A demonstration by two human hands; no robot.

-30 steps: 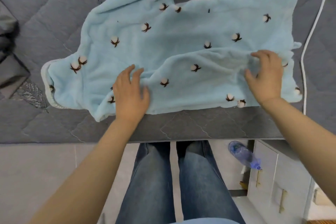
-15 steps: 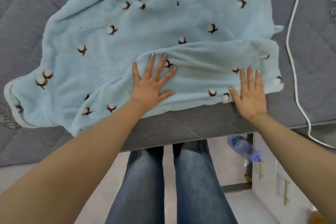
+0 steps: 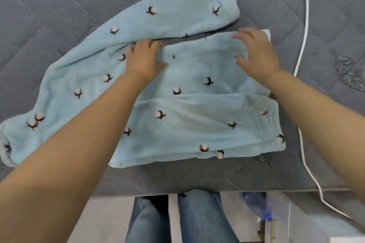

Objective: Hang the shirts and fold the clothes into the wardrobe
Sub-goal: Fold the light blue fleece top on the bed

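fleece garment (image 3: 197, 124), pale blue with cotton-boll motifs: lay flat near the mattress's (image 3: 59, 6) front edge, near side folded over, one sleeve angled toward the far edge.

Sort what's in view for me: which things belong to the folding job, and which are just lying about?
In the job:
light blue fleece garment, spread on the grey mattress
left hand and right hand, both gripping its far edge

Lying about:
white cable on the mattress
plastic bottle on the floor

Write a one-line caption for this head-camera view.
Both hands grip the far edge of a light-blue fleece garment on a grey quilted mattress.
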